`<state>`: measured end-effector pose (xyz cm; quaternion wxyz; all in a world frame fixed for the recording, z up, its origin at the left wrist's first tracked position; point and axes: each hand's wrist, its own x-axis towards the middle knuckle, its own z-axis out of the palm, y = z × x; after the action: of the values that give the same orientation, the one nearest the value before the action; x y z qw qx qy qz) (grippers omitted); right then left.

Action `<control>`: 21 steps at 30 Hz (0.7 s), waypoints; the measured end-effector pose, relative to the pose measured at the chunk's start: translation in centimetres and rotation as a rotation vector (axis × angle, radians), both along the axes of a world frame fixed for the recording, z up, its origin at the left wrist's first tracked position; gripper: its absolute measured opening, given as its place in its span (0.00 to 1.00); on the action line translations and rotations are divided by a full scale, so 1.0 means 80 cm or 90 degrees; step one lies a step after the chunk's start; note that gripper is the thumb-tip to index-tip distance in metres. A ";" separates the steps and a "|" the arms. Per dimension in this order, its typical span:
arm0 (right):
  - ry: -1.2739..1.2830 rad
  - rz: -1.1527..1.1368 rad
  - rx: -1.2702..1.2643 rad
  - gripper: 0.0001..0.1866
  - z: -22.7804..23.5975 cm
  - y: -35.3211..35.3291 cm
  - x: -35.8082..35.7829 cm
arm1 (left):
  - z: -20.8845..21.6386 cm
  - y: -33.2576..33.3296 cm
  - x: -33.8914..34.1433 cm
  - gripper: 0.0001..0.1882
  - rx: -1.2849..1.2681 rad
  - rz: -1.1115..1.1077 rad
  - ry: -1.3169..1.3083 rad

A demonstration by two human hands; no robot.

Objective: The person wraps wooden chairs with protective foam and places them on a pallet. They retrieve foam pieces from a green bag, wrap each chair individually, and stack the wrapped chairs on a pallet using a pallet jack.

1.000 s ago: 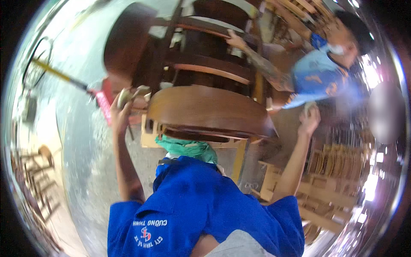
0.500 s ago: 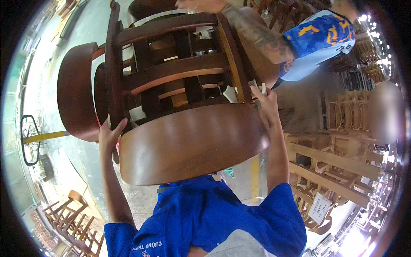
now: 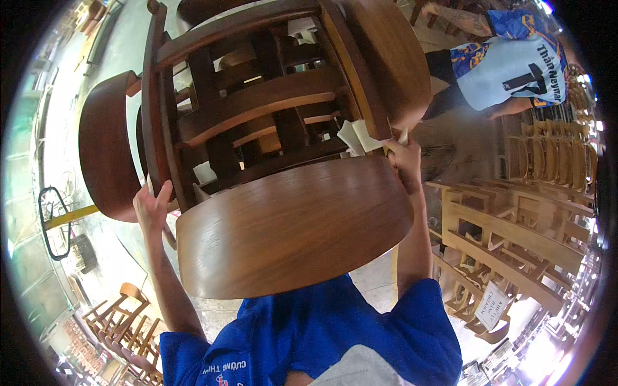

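Observation:
A stack of dark brown wooden chairs (image 3: 264, 100) fills the middle of the view, close in front of me. A wide curved backrest (image 3: 293, 225) faces me, and more curved panels show at the left and far right. My left hand (image 3: 153, 204) is closed round the chair frame at the left end of the near backrest. At its right end, my right hand (image 3: 405, 164) grips the frame beside folded white padding (image 3: 357, 136). A smaller white pad (image 3: 205, 172) sits inside the frame at the left. Some fingers of both hands are hidden by the wood.
A co-worker (image 3: 508, 71) stands beyond the stack at the far right. Pale unfinished wooden frames (image 3: 515, 231) pile up at the right, a sign hanging on them. At the left is a black loop handle (image 3: 56, 222) on a yellow bar. More chairs (image 3: 125, 328) stand lower left.
The co-worker's arm has left the top of the stack, and that person has moved away to the right. The chairs have shifted slightly with my hands, and the white padding shows more.

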<state>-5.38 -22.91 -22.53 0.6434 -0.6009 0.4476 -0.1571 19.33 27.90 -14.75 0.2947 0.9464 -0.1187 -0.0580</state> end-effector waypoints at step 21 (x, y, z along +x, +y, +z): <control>0.158 0.130 -0.130 0.15 0.001 0.001 -0.016 | -0.018 0.022 -0.034 0.19 -0.029 0.050 -0.034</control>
<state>-6.63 -22.85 -22.48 0.5315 -0.7200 0.4421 -0.0601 16.64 29.66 -16.20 0.3152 0.9445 -0.0910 -0.0183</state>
